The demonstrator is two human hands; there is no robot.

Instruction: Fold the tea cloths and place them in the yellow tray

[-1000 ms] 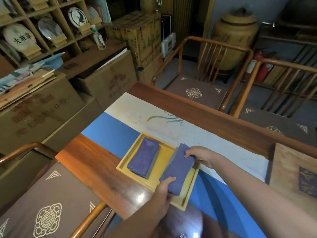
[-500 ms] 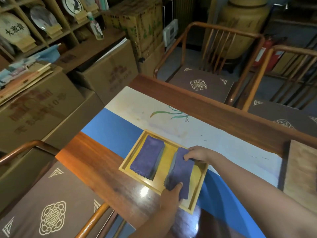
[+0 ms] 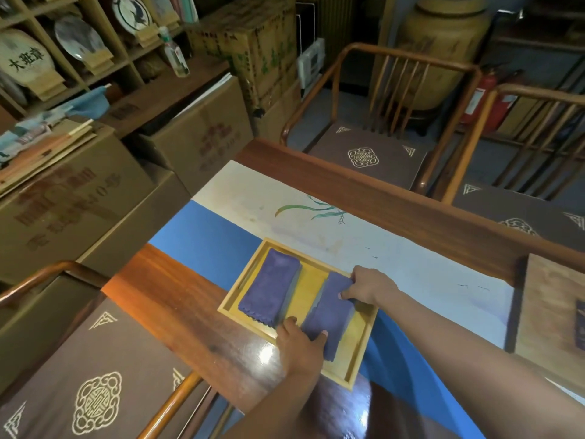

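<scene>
A yellow tray [image 3: 313, 288] lies on the table's blue and white runner. One folded purple tea cloth [image 3: 270, 288] rests in the tray's left half. A second folded purple tea cloth [image 3: 330, 315] lies in the right half. My right hand [image 3: 367, 285] pinches that cloth's far end, at the tray's far rim. My left hand [image 3: 300, 345] holds its near end, thumb on top, over the tray's near rim. The cloth's near left corner is hidden under my left hand.
A wooden board [image 3: 554, 315] sits at the table's right end. Two wooden armchairs [image 3: 373, 153] stand beyond the far edge, and another chair seat [image 3: 91, 391] is at the near left. Cardboard boxes [image 3: 72, 191] and shelves [image 3: 79, 42] fill the left side.
Both hands have lowered the second folded cloth from a tilt above the tray down flat into its right half, parallel to the first cloth. The view has also shifted slightly.
</scene>
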